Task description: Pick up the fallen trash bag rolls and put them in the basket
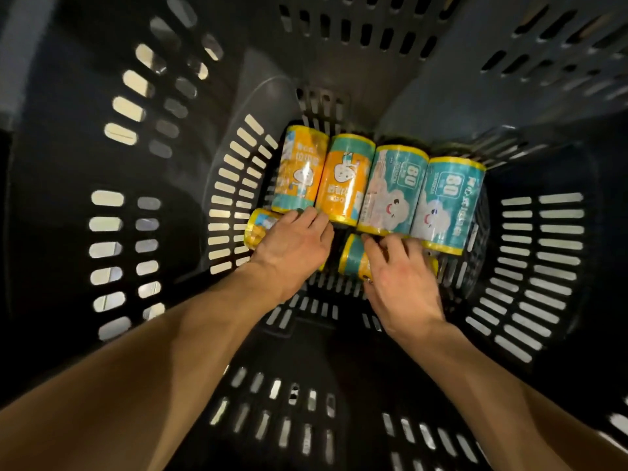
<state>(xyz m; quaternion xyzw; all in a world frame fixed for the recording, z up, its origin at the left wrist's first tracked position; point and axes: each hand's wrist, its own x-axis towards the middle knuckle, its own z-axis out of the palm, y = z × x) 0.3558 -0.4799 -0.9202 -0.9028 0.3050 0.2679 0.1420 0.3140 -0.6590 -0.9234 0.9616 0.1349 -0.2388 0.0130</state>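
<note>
I look straight down into a deep black slotted basket (530,239). Several yellow-and-teal trash bag rolls lie side by side on its floor in a row: one at the left (299,168), an orange one (345,180), and two teal ones (390,190) (445,202). In front of that row, my left hand (292,249) lies over another roll (257,227), fingers curled on it. My right hand (401,277) covers a further roll (351,254) lying crosswise, fingers wrapped over it.
The basket's tall walls surround both arms on all sides, with slots that show a pale floor outside. A bare strip of basket floor (316,307) lies in front of the rolls, under my wrists.
</note>
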